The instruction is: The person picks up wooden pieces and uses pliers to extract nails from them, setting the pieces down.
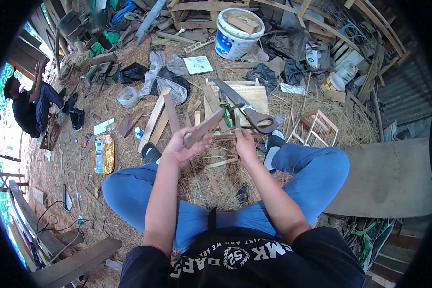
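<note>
My left hand [187, 145] holds a short wooden piece [204, 128] tilted up to the right, its thumb over the near end. To the right, my right hand [245, 143] has its fingers pressed together at the near edge of a low wooden stand [257, 98]; what they hold is too small to tell. On the stand lie a handsaw [235, 97] with a brown handle and green-handled pliers [225, 114]. The saw's handle reaches past the stand's right side. Wooden strips [153, 117] lie on the ground left of the stand.
A white bucket [231, 45] with wood on top stands beyond the stand. A small wooden frame [321, 128] lies at the right, near a large board [386, 180]. A yellow bag [104, 153] lies at the left. Another person [29, 105] sits at the far left.
</note>
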Available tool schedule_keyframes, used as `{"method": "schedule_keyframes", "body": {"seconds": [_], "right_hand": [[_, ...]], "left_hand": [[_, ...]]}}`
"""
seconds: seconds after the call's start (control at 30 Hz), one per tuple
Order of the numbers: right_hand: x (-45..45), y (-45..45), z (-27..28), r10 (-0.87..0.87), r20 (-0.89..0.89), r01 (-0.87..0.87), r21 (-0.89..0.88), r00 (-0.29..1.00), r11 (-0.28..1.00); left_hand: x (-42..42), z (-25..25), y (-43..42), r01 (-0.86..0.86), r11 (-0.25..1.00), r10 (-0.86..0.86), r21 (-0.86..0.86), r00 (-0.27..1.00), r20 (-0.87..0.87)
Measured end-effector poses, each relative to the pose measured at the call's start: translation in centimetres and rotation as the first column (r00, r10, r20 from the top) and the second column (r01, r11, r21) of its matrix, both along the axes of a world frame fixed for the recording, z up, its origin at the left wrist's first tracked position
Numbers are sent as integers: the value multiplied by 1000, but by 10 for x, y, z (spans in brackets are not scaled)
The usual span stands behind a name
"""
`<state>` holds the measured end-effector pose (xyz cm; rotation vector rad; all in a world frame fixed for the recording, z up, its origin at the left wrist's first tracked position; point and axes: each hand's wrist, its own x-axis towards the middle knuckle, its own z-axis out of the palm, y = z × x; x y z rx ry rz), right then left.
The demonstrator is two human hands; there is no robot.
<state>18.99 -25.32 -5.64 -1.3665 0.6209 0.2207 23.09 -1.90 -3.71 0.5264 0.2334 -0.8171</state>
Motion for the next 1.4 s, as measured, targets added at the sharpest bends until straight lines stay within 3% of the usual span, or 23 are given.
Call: {"method": "schedule_keyframes", "body": {"seconds": [0.03, 0.07, 0.1, 0.17, 0.23, 0.3, 0.33, 0.37, 0.4, 0.43, 0.47, 0.5, 0.53, 0.63, 0.7, 0.73, 0.83, 0.93, 1.03, 1.17, 1.27, 1.37, 1.4], "right_hand": [[0, -3, 4, 19, -2, -19, -31, 1000, 999], [1, -6, 7, 28, 12, -27, -32, 1000, 999], [2, -8, 7, 16, 20, -15, -31, 1000, 999], [3, -13, 7, 26, 37, -25, -10, 999, 1000], [4, -14, 10, 7, 28, -7, -7, 1000, 1000], [4, -14, 12, -7, 19, 7, -1, 1000, 1000], [4, -15, 11, 2, 31, -2, -6, 1000, 1000], [4, -15, 11, 10, 43, -10, -11, 999, 1000], [4, -14, 9, 2, 46, -2, -8, 999, 1000], [4, -13, 5, 30, 60, -27, -51, 998, 998], [3, -13, 1, 59, 70, -52, -95, 996, 994], [1, -11, -2, 53, 64, -47, -94, 997, 994], [-1, -7, -5, 71, 56, -65, -105, 996, 992], [1, -1, -35, 134, 105, -109, -215, 985, 970], [1, 9, -43, 209, 324, 79, -689, 923, 720], [-1, 10, -22, 220, 189, -57, -621, 957, 782], [7, 9, -16, 315, 53, -205, -654, 948, 728], [5, 26, 11, 206, 141, -73, -629, 968, 774], [8, 31, 12, 202, 195, -44, -608, 960, 793], [14, 23, -37, 249, 209, -40, -686, 946, 727], [20, 20, 14, 180, 273, 39, -642, 945, 766], [14, 29, 12, 138, 278, 91, -675, 951, 732], [11, 29, -5, 226, 111, -73, -735, 968, 674]], "left_hand": [[-1, 1, 4, 142, 987, -144, 73, 990, 10], [-5, 1, 5, 177, 972, -165, 156, 983, -85], [-5, -9, 8, 187, 969, -177, 158, 981, -78], [-4, -49, 14, 333, 885, -336, 325, 940, -49], [-8, -55, 0, 359, 843, -376, 400, 926, -38], [-11, -53, -15, 284, 777, -377, 562, 925, 53], [-15, -49, -31, 128, 725, -310, 677, 938, 155], [-16, -48, -40, 131, 721, -318, 681, 935, 157], [-17, -51, -46, -13, 653, -245, 757, 942, 228], [-17, -60, -48, -155, 565, -180, 810, 935, 305], [-13, -82, -49, -286, 306, -291, 908, 880, 375], [-11, -115, -47, -279, 306, -296, 910, 881, 369], [-10, -150, -44, -378, 257, -339, 889, 827, 449], [-15, -158, -50, -486, 212, -378, 848, 759, 530], [-15, -147, -57, -492, 215, -378, 844, 755, 536], [-13, -146, -60, -515, 218, -374, 829, 741, 558], [-14, -142, -66, -547, 224, -361, 807, 722, 590], [-14, -134, -68, -555, 208, -378, 806, 714, 589], [-16, -138, -74, -583, 187, -368, 791, 705, 606], [-17, -137, -77, -629, 145, -359, 764, 686, 633], [-17, -133, -78, -605, 123, -386, 787, 701, 599], [-15, -145, -77, -617, 170, -350, 769, 691, 632], [-16, -146, -77, -620, 172, -350, 765, 688, 636]]}}
